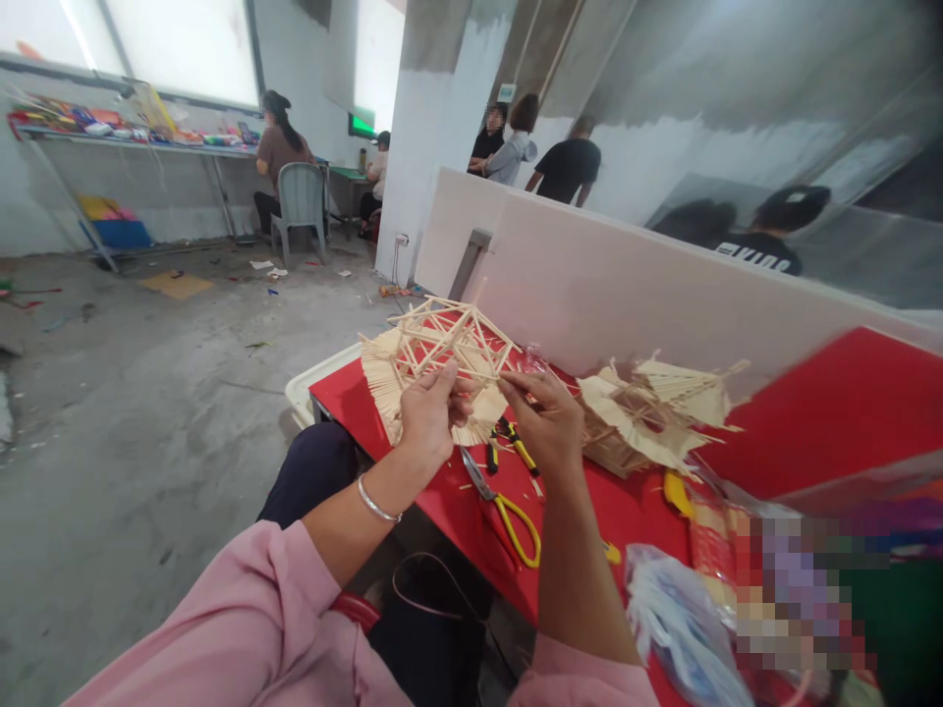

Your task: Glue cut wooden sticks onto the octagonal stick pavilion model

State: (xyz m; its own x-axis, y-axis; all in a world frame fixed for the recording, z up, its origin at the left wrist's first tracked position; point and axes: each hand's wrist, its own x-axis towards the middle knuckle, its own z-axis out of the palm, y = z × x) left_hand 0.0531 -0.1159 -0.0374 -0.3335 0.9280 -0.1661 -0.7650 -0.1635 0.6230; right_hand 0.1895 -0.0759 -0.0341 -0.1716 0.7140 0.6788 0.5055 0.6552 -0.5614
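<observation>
Stick frame (442, 339), lattice of thin wooden sticks with fanned panels, held over the red tabletop (810, 422) edge. Left hand (429, 412) closed on its lower rim; right hand (546, 417) pinching a stick at its right side. Best handled lightly, near joints. Pliers (512, 444) and scissors (508, 511) below; second model (652, 417) rightward.

Grey concrete floor (147, 393), white partition wall (626, 285), bright windows (184, 44), long workbench (133, 137)

Yellow-handled scissors (508, 511) and pliers (512, 444) lie on the red table (810, 422)
</observation>
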